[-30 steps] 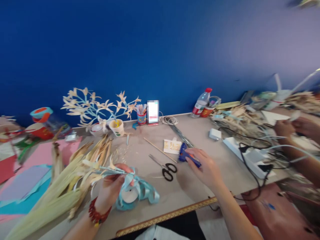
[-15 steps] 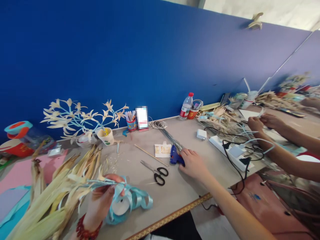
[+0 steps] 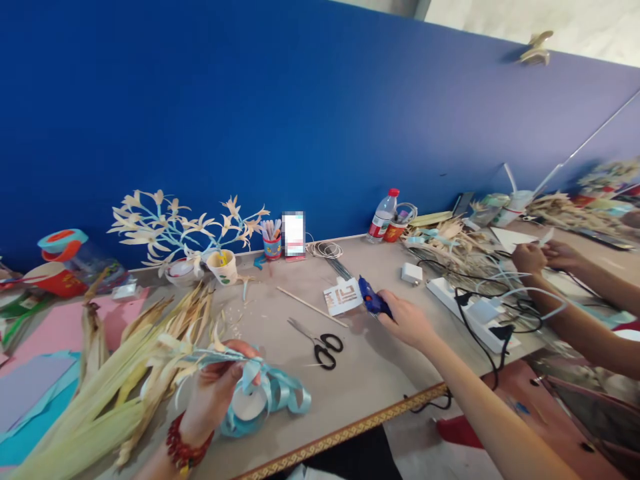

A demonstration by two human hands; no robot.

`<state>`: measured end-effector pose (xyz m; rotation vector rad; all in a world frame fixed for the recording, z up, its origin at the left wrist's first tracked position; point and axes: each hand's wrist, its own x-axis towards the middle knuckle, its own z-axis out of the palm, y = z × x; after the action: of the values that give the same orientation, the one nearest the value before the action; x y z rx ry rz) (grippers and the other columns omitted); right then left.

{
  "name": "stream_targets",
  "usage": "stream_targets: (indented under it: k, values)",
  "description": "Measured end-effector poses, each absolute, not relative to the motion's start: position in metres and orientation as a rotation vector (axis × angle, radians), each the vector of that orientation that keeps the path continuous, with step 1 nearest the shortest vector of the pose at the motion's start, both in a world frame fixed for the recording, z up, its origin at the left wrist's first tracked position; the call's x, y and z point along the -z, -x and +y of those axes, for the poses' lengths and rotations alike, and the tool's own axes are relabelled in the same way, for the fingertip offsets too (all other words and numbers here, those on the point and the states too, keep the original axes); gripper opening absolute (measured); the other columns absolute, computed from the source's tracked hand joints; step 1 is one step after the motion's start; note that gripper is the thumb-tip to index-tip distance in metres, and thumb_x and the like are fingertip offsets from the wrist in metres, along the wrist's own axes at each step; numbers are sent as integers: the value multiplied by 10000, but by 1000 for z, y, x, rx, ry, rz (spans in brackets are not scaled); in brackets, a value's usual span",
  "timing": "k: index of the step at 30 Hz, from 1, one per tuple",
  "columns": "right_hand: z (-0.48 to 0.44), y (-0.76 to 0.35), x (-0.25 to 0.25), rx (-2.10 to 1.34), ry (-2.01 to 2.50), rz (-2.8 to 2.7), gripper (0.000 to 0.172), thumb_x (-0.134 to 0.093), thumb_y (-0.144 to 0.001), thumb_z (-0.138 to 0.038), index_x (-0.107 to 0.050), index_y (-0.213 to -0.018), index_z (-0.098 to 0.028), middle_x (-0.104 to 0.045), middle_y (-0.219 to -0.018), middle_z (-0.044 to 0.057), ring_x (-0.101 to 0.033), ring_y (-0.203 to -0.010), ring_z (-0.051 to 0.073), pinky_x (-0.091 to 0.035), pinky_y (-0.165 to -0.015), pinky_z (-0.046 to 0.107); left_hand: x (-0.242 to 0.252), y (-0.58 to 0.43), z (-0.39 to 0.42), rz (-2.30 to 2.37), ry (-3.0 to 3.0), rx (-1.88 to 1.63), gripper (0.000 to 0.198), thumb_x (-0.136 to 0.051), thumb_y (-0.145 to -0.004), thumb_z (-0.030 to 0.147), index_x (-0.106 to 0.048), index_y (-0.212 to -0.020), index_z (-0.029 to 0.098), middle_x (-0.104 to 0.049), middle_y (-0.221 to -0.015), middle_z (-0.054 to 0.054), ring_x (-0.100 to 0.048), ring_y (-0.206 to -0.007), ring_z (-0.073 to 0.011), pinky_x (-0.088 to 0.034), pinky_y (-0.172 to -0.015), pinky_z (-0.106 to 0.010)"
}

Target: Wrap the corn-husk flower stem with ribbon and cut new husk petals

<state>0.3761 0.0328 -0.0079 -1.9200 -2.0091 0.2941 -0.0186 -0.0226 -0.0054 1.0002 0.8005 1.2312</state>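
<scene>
My left hand (image 3: 225, 383) is closed around a corn-husk flower stem (image 3: 200, 357) wrapped in light blue ribbon. A roll of the same blue ribbon (image 3: 250, 402) lies under and beside that hand, its loose loops trailing right. With my right hand (image 3: 407, 319) I grip the handle of a blue hot glue gun (image 3: 373, 297), its nozzle toward the wall. Left of the glue gun a white card (image 3: 343, 297) with brown marks sits tilted, close to its front. Black-handled scissors (image 3: 320, 343) lie open between my hands, near a thin wooden stick (image 3: 313, 307).
Corn husks (image 3: 95, 380) cover the left of the table (image 3: 280, 440). Finished husk flowers (image 3: 165, 227) stand in cups behind. Toward the wall are a phone (image 3: 294, 235) and a water bottle (image 3: 383, 217). A power strip (image 3: 470, 317) with cables lies right, near another person's hands (image 3: 545, 257).
My right hand has closed on the glue gun and raised it slightly off the table. The white card has turned and tilted beside it. The view has swung a little left.
</scene>
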Motion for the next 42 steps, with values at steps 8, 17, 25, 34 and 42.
stream_targets:
  k: [8,17,25,34,42]
  values:
    - [46,-370,11,-1077,1476,-1263,249,-438,-679,-311,-573,-829,-165,-588,-570,26,-530,-520,184,-421,-546,316,11,18,-23,760,-966,-1233,211,-757,-712,390,-699,-796,205,-631,-562,-15,-584,-580,-186,-456,-568,-292]
    - [44,-353,6,-1223,1303,-1039,188,-589,-641,-280,-612,-799,-180,-680,-691,55,-638,-619,192,-510,-604,302,8,16,-24,796,-939,-1225,262,-774,-670,412,-687,-773,188,-622,-561,-25,-581,-585,-204,-456,-560,-305]
    - [72,-320,20,-1107,1601,-1379,283,-567,-741,-427,-600,-851,-168,-559,-502,-10,-470,-394,133,-354,-396,246,10,18,-23,805,-993,-1224,238,-748,-711,426,-690,-793,212,-656,-579,-29,-583,-537,-194,-447,-556,-305]
    - [80,-319,34,-556,1965,-1541,356,-687,-712,-440,-590,-972,-217,-660,-813,48,-604,-742,229,-348,-569,267,9,19,-26,748,-983,-1226,209,-734,-740,399,-686,-807,207,-656,-573,-27,-599,-544,-200,-459,-543,-307]
    - [87,-320,43,-621,1913,-1510,312,-633,-741,-443,-584,-938,-207,-623,-699,5,-590,-637,188,-379,-534,253,7,17,-26,724,-974,-1233,220,-745,-733,386,-679,-807,190,-656,-574,-15,-592,-545,-180,-460,-538,-293]
